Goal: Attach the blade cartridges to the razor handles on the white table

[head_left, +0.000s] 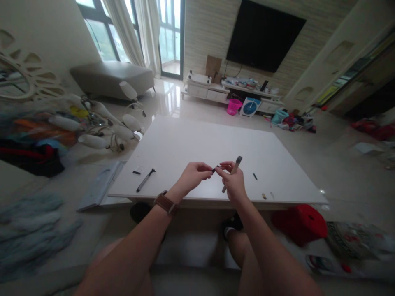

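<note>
Over the near part of a white table (203, 144), my left hand (194, 174) pinches a small black piece (215, 169) between thumb and fingertips. Thumb and fingers of my right hand (233, 179) meet the other end of that piece. A beige pen-shaped tool (236, 165) with a dark end slants through my right hand; its exact kind is unclear. Left of my hands lies a slim grey-and-black tool (146, 180), beside a small clear packet with a black strip (137, 170). To the right are a short black strip (255, 176) and a tiny yellowish-dark piece (264, 196).
A clear sliver (272, 195) lies near the table's front edge. Below the right corner is a red stool (304, 224). Left of the table stands a lamp with several white shades (121, 132). A pink basket (233, 107) and a blue-white fan (250, 107) stand beyond.
</note>
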Action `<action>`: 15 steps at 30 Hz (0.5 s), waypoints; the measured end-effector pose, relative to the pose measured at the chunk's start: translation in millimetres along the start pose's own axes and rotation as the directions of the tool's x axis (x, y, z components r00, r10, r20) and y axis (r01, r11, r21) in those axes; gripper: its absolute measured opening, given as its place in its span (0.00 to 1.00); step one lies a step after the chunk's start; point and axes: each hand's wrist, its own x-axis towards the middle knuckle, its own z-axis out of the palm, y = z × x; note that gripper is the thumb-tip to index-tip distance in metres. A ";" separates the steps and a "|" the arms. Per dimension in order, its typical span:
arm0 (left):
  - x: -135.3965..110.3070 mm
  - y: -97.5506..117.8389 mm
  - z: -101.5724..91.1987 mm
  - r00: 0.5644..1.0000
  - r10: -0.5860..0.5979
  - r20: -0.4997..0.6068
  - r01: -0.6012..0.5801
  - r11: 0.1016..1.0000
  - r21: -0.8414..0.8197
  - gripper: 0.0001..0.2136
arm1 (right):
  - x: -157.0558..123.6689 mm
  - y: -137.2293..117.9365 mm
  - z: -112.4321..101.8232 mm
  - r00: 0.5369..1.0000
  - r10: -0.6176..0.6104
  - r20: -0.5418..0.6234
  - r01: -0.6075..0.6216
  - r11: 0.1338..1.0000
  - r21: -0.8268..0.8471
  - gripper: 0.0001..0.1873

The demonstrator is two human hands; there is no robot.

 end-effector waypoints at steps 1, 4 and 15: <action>-1.5 -0.7 3.5 1.000 -0.010 0.009 0.010 1.000 -0.016 0.07 | -1.7 -1.8 -1.8 1.000 0.011 -0.011 -0.011 1.000 0.024 0.23; -6.1 -1.8 13.6 0.999 -0.026 0.023 0.029 0.995 -0.096 0.10 | -6.0 -6.8 -6.7 0.999 0.040 -0.006 -0.040 0.997 0.069 0.21; 3.4 1.8 15.7 0.990 -0.028 -0.136 0.010 0.991 -0.136 0.12 | -4.2 -11.6 -10.6 0.990 0.084 0.112 -0.078 0.995 -0.056 0.16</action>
